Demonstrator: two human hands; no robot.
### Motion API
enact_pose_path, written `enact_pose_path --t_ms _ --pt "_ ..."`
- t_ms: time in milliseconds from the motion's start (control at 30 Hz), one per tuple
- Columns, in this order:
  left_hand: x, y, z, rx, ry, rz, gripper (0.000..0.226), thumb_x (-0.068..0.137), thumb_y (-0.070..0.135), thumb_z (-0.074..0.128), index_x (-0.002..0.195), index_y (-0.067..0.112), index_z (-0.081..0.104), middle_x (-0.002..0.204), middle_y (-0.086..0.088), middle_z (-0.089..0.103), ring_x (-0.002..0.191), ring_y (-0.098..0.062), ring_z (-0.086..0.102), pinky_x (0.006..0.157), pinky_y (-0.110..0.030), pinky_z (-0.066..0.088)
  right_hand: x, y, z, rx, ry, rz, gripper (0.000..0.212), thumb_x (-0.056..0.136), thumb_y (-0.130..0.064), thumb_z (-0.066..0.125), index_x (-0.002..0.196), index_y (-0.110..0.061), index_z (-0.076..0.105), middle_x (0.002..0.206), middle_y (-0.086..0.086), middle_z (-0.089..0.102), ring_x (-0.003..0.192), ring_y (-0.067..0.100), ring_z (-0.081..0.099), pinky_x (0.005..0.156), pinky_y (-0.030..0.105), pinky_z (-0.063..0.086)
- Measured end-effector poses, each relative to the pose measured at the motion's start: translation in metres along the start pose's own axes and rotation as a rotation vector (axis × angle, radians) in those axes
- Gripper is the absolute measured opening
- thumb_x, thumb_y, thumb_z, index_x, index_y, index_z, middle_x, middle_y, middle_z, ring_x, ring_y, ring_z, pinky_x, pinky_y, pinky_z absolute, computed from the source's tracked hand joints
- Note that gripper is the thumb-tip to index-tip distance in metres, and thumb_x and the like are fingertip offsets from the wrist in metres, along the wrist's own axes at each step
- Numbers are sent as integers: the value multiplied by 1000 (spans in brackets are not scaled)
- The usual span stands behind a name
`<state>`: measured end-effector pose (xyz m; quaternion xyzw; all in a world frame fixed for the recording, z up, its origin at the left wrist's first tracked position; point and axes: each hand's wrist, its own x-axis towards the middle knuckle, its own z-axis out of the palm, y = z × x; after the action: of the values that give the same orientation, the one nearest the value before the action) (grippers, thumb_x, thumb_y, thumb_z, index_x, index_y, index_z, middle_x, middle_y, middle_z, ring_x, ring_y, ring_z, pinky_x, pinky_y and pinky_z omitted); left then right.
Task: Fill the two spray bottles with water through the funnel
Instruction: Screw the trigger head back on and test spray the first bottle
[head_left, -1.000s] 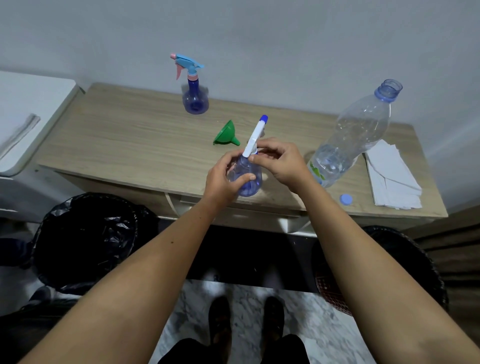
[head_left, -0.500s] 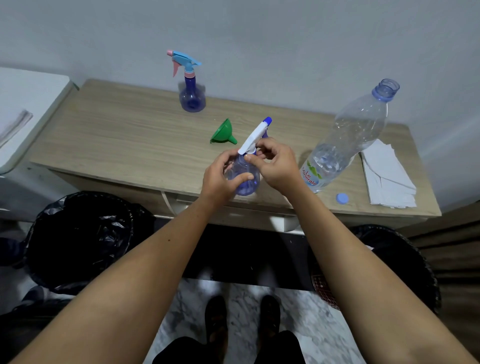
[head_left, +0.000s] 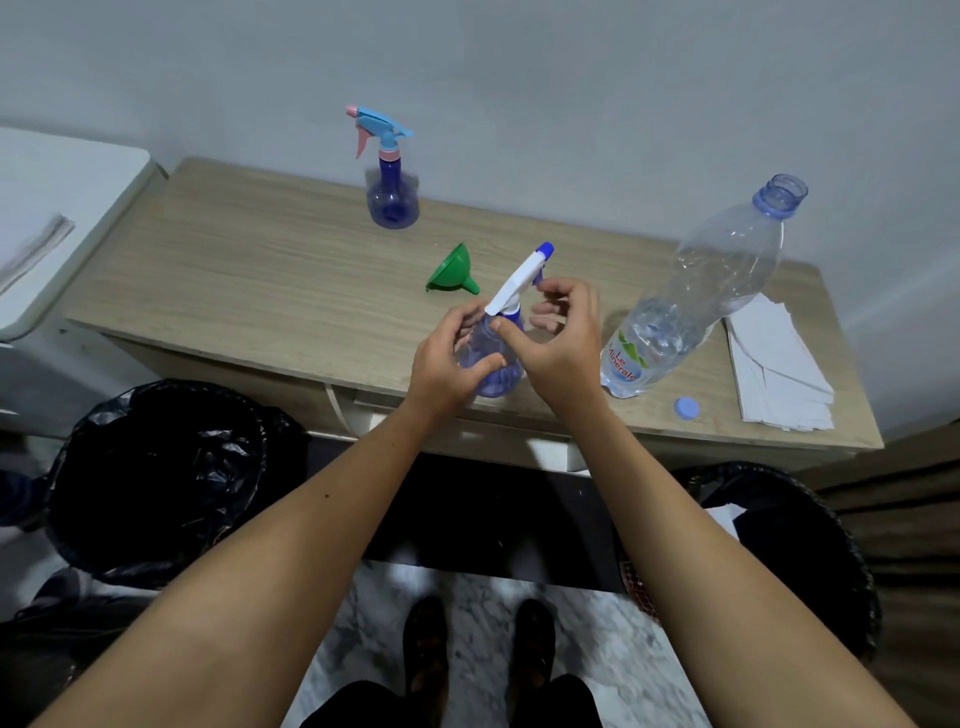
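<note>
A small blue spray bottle (head_left: 492, 364) with a white trigger head (head_left: 517, 283) stands near the table's front edge. My left hand (head_left: 447, 364) grips its round body. My right hand (head_left: 563, 338) pinches the collar under the white head with thumb and fingers. A green funnel (head_left: 453, 270) lies on its side just behind the bottle. A second blue spray bottle (head_left: 390, 195) with a light-blue and pink head stands at the back of the table. To the right stands an open clear water bottle (head_left: 701, 291), partly filled.
The wooden table (head_left: 249, 280) holds a blue cap (head_left: 687, 408) and a stack of white napkins (head_left: 776, 374) at the right. A black-lined bin (head_left: 156, 478) stands below at the left, another dark bin (head_left: 789, 540) at the right. A white appliance (head_left: 57, 218) adjoins the table's left end.
The white trigger head has turned clockwise and tilted further right under my right hand's fingers. My left hand keeps its hold on the bottle's body.
</note>
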<state>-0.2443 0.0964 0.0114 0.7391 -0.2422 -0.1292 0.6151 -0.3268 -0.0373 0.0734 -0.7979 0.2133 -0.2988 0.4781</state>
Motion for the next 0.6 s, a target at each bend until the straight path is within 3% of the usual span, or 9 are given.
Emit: enact_pose_path --t_ms 67,100,200,267,333,367,433,533,600 --pt "-1 2 0 -34 -6 -26 89 75 27 91 150 6 48 136 -10 70 128 -19 68 109 -39 55 0 1 3 -13 -3 -19 76 73 -25 95 134 -21 51 134 0 49 120 12 55 94 25 53" --pt "0 2 0 -37 -23 -30 94 74 23 93 152 5 45 140 -13 67 132 -21 65 112 -39 54 0 1 6 11 -31 -2 80 74 -28 94 139 -27 47 137 -3 49 126 12 54 100 31 54" --pt "-2 -1 -9 -3 -75 -14 104 73 8 98 157 1 37 158 -17 50 148 -25 51 124 -38 42 3 3 13 127 -103 95 73 81 -28 83 145 -22 48 137 -8 57 123 14 65 103 48 57" --pt "-7 -7 -24 90 -92 3 108 74 20 99 159 5 36 163 -10 45 149 -21 49 124 -33 40 5 2 14 162 -125 138 69 84 -23 79 145 -14 49 126 -1 60 96 4 71 87 36 61" --pt "-11 -16 -45 257 -97 7 101 81 33 94 160 9 37 162 -6 46 142 -13 51 118 -31 42 5 1 15 192 -148 161 65 85 -19 76 144 -10 49 125 10 60 69 -1 59 71 22 51" --pt "-11 -21 -57 346 -85 2 94 86 36 89 160 10 37 162 -7 47 139 -8 49 116 -29 41 5 0 15 210 -157 168 64 86 -18 74 145 -9 50 130 10 59 66 -1 55 68 19 48" --pt "-11 -33 -80 475 -47 -6 80 97 41 77 160 10 39 162 -10 47 139 -6 45 117 -30 36 1 -2 16 253 -190 173 65 88 -19 70 149 -8 49 134 6 57 69 1 55 71 17 49" --pt "-2 -55 -107 635 -36 -35 74 103 50 56 159 5 41 169 -16 37 159 -24 30 131 -45 26 -9 -7 18 319 -284 168 66 94 -18 65 155 -6 44 134 8 57 84 11 61 80 20 51" --pt "4 -68 -116 712 -61 -80 73 107 46 55 162 3 37 173 -18 29 164 -31 19 133 -47 18 -21 -9 21 351 -352 177 65 96 -18 63 156 -3 43 139 16 58 91 13 62 84 23 52"
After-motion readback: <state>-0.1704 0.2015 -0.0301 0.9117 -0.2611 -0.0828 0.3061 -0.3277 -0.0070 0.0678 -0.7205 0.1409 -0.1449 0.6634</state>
